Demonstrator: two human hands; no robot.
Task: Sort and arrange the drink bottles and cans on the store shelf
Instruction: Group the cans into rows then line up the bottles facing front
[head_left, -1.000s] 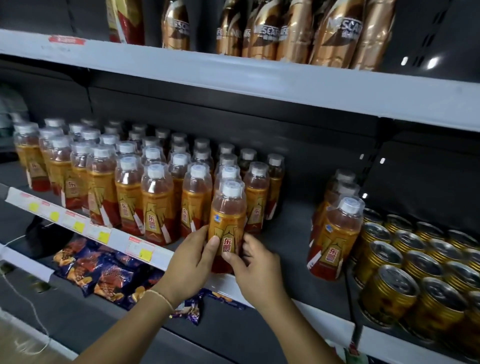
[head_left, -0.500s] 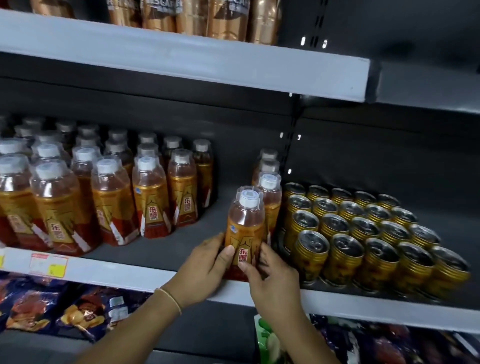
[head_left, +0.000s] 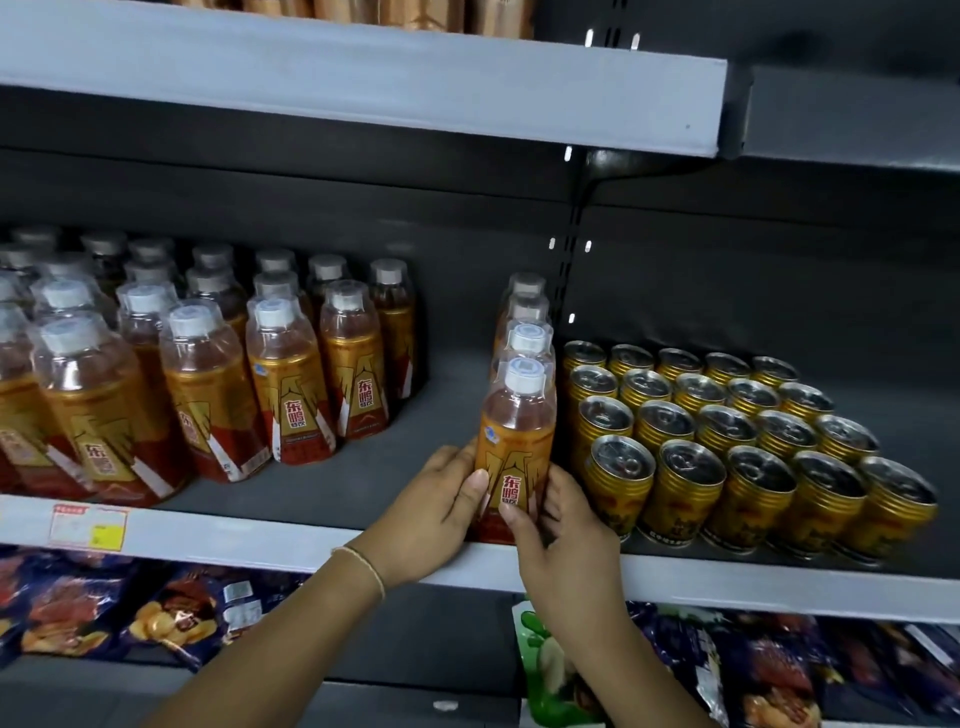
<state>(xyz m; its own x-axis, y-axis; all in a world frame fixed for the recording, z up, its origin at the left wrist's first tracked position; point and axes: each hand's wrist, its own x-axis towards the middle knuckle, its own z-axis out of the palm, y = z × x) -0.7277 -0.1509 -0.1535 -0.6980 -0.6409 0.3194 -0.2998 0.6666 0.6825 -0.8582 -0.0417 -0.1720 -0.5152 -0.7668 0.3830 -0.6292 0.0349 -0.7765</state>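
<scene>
Watching the feed here and both hands are on one bottle: the orange energy-drink bottle (head_left: 514, 441) with the white cap is upright at the front edge of the middle shelf (head_left: 260, 535), just below the center of my view. The left hand (head_left: 436, 514) wraps its lower half from 9 o'clock and the right hand (head_left: 561, 540) from 3 o'clock, thumbs on the label, so the fingers (head_left: 475, 486) of both are grasping that bottle. At its 12 o'clock I see a single-file row of matching bottles (head_left: 524, 332) running back toward the shelf wall. Just beside it at 3 o'clock is a block of gold cans (head_left: 727, 431), pull-tab tops up. At 9 o'clock, across a bare strip of shelf, sits the big block of the same bottles (head_left: 208, 374). There's a price tag (head_left: 88, 526) on the shelf lip at 8 o'clock, and snack bags (head_left: 156, 613) on the shelf below at 6 o'clock.
</scene>
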